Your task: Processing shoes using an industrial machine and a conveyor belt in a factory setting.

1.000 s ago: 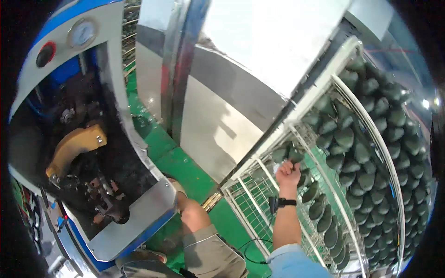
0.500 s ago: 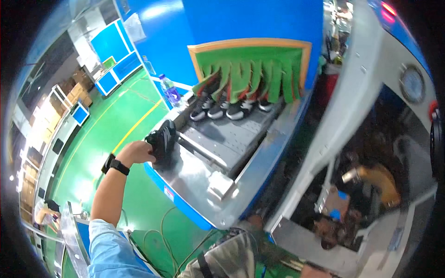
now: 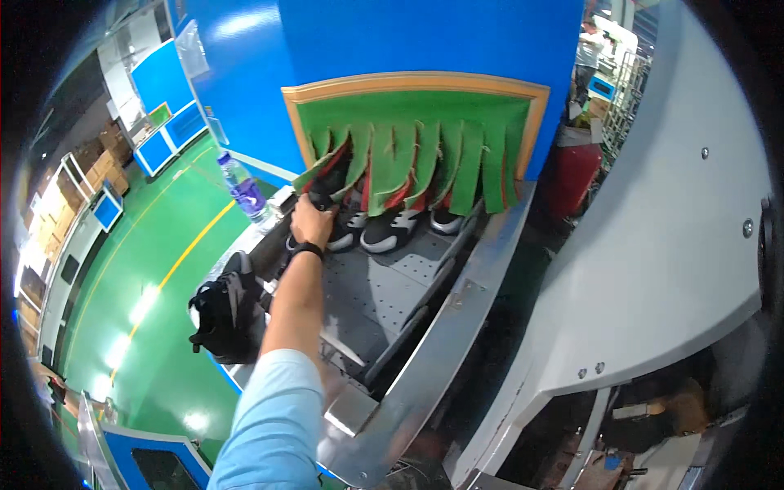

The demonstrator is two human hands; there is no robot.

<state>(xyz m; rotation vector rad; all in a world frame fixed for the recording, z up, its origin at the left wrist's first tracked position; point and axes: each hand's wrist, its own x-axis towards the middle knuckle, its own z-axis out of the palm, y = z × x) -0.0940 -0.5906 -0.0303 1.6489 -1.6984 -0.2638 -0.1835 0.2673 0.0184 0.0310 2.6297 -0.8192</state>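
Note:
My left hand [image 3: 313, 224], with a black band on its wrist, reaches to the left side of the green strip curtain [image 3: 408, 163]. Its fingers are closed on a black sneaker [image 3: 325, 196], partly covered by the hand and the strips. Beside it, several black sneakers with white soles, one of them a front sneaker [image 3: 388, 233], poke out from under the strips onto a grey perforated conveyor [image 3: 376, 286]. Another black sneaker [image 3: 224, 314] stands on the left edge of the metal ledge, near my forearm. My right hand is out of the picture.
A bottle with purple liquid [image 3: 243, 189] stands on the ledge left of the opening. The blue machine housing [image 3: 425, 37] rises behind. At the right is a large grey machine body [image 3: 653, 245]. A metal block [image 3: 351, 411] sits at the conveyor's near end.
My left hand has let go of the sneaker at the ledge's left edge. It has moved forward and right to a sneaker at the curtain. The view has shifted closer.

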